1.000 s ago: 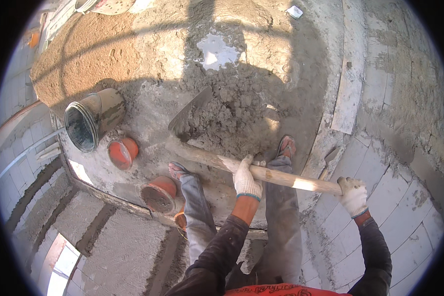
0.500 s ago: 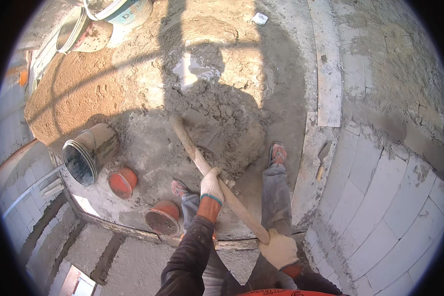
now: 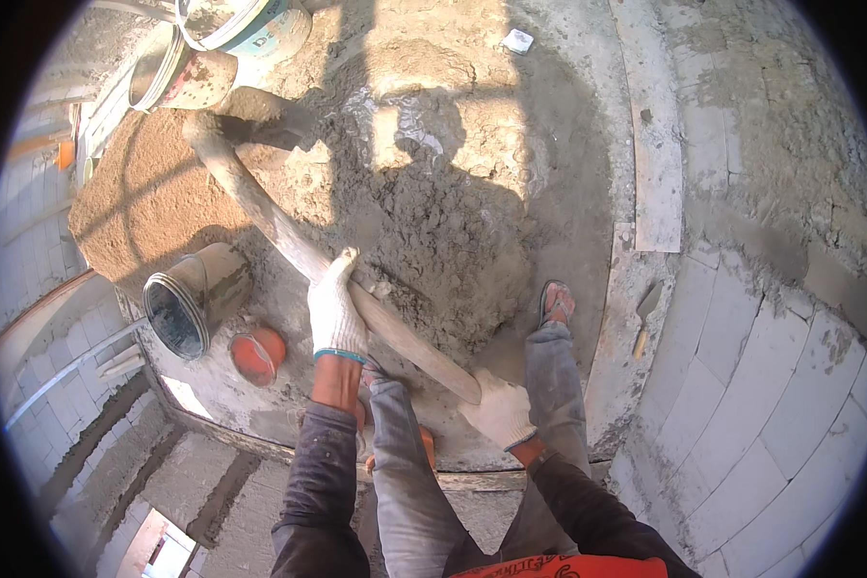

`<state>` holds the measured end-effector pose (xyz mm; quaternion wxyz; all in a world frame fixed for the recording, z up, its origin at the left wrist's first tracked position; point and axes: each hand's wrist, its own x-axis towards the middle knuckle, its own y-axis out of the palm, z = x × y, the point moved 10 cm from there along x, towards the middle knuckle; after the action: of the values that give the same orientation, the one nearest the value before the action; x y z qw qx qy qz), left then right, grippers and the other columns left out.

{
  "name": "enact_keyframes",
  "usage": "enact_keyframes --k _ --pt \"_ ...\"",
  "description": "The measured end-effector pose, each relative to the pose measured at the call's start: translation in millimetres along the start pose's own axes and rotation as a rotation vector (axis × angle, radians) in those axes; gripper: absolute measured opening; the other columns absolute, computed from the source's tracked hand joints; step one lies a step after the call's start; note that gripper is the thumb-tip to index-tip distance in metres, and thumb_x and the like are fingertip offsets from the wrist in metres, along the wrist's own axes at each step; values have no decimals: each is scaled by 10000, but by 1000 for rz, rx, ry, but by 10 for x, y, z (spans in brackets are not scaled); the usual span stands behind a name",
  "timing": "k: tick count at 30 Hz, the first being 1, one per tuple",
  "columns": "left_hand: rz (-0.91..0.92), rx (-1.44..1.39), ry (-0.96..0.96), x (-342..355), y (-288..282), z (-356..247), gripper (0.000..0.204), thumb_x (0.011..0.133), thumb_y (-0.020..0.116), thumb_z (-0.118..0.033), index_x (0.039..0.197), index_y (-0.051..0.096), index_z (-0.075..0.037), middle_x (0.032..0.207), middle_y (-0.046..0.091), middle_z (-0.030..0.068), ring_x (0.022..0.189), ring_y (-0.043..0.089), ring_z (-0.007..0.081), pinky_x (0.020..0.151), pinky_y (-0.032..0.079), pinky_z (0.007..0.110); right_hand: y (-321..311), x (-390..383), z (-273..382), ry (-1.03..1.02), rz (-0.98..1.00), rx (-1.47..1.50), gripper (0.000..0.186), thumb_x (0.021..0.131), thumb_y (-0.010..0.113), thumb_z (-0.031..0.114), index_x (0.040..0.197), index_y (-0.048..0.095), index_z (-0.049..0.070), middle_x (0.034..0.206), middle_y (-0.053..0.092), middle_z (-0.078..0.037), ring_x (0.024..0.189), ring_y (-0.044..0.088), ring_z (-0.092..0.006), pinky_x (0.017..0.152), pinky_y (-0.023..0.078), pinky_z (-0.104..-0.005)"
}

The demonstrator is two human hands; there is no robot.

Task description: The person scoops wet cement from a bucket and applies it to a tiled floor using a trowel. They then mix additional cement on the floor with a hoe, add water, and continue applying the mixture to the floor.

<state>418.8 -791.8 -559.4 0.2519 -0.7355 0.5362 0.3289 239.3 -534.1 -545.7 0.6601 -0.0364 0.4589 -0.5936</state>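
Both my hands wear white knit gloves and hold a hoe (image 3: 284, 236) by its long wooden handle, which slants from lower right to upper left. My left hand (image 3: 335, 313) is closed round the middle of the handle. Near the handle's lower end, my right hand (image 3: 501, 409) grips it. The mortar-caked hoe blade (image 3: 272, 120) is at the far left, over or beside the brown sand heap (image 3: 149, 193); I cannot tell whether it touches. Right of the handle lies a pile of wet grey mortar (image 3: 443, 250), with a watery patch at its far side.
A grey bucket (image 3: 226, 275) lies tipped at left, near a small red bucket (image 3: 272, 354). Larger buckets (image 3: 207, 82) stand at far left. A trowel (image 3: 647, 313) rests on the right-hand board (image 3: 650, 183), beside a pale block wall (image 3: 742, 385). My sandalled right foot (image 3: 556, 303) is beside the mortar.
The hoe blade has swung from the mortar pile out to the far left. Both hands have moved left and farther away with the handle. Less of the watery patch shows.
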Motion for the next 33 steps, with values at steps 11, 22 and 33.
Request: enact_keyframes --k 11,22,33 --pt "383 329 401 1282 3071 -1028 262 964 808 -241 1016 719 0 804 692 76 622 679 205 598 607 363 -1658 1529 96 196 -112 208 546 930 762 456 1199 652 -6 946 761 -295 925 762 -489 792 606 -555" --pt "438 500 -280 -73 1708 1347 303 928 761 -121 1145 651 59 893 679 151 671 703 271 569 646 455 -487 -912 125 671 223 345 648 927 736 432 1380 569 -1 1110 754 -333 1096 729 -528 943 570 -591" --pt "20 592 -151 -817 -521 1015 303 845 811 -92 1108 667 -43 861 682 48 678 667 180 610 570 368 855 -2014 482 480 381 346 615 921 753 446 1385 593 76 1049 772 -276 972 751 -507 867 593 -607"
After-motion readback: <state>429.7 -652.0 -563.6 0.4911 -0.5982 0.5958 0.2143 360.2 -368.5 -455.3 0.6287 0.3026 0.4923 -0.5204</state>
